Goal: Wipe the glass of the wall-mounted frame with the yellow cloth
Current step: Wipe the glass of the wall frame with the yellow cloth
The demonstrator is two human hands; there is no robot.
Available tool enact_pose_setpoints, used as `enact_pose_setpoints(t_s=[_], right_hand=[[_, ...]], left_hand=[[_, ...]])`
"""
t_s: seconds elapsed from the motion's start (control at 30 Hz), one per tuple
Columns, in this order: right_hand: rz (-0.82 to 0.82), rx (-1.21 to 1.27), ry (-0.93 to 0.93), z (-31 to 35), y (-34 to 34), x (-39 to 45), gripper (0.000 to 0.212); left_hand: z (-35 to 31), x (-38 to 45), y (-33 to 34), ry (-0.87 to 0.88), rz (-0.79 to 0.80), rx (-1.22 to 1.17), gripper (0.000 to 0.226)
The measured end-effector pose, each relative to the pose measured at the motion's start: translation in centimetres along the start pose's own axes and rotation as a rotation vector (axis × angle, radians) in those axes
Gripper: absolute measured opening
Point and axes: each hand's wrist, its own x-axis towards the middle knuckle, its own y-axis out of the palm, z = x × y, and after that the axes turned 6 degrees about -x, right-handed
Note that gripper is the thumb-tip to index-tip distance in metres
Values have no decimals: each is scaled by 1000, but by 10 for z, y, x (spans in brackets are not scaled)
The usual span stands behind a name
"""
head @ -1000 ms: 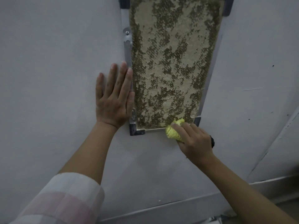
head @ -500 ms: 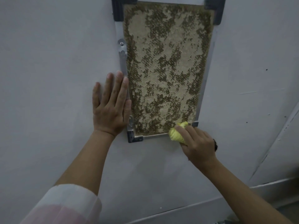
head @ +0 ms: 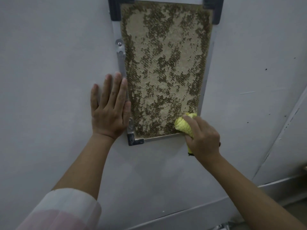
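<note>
The wall-mounted frame [head: 122, 63] has a thin silver border and dark corner pieces. Its glass [head: 164, 67] covers a tan and dark mottled panel. My right hand [head: 203, 138] grips the bunched yellow cloth [head: 183, 124] and presses it against the glass at the lower right corner, hiding that corner of the frame. My left hand [head: 108, 107] lies flat on the wall with straight fingers, its thumb side touching the frame's left border.
A pale grey wall [head: 49, 80] surrounds the frame. A baseboard ledge [head: 191, 211] runs along the bottom, and a slanted panel edge [head: 285, 127] crosses the right side. Small dark specks dot the wall at right.
My right hand has moved the cloth up from the frame's bottom edge onto the lower right glass. The view has tilted up a little, so the frame sits lower. My left hand stays flat.
</note>
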Motion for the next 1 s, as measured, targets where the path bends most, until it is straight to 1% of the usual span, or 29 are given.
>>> enact_pose_setpoints(t_s=[0.1,0.2,0.33,0.43,0.47,0.57,0.63,0.7,0.83,0.9,1.0], right_hand=[[74,-39,-36,1,2,-20,46],[121,-24,-24,1,0,-26,45],[25,18,34,6,-6,-9,40],[22,59,67,17,-4,2,47],[33,70,47,20,-2,0,48],[95,47,-121,14,1,-12,43],[132,21,-159,6,0,-19,42],[121,16,-99,-1,-2,-20,42],[34,36,49,2,-5,-5,48],[11,56,55,10,-3,5,50],[11,62,-26,16,1,4,46]], left_hand=[[1,1,1,12,6,8,46],[1,1,1,6,0,6,47],[1,0,0,1,-2,3,47],[1,1,-1,1,3,10,47],[1,0,-1,-1,6,8,47],[1,0,0,-4,10,12,47],[1,0,0,0,11,11,47],[0,0,0,0,6,8,47],[1,-1,0,1,4,13,47],[2,0,1,3,1,20,47],[2,-1,2,7,-4,31,47]])
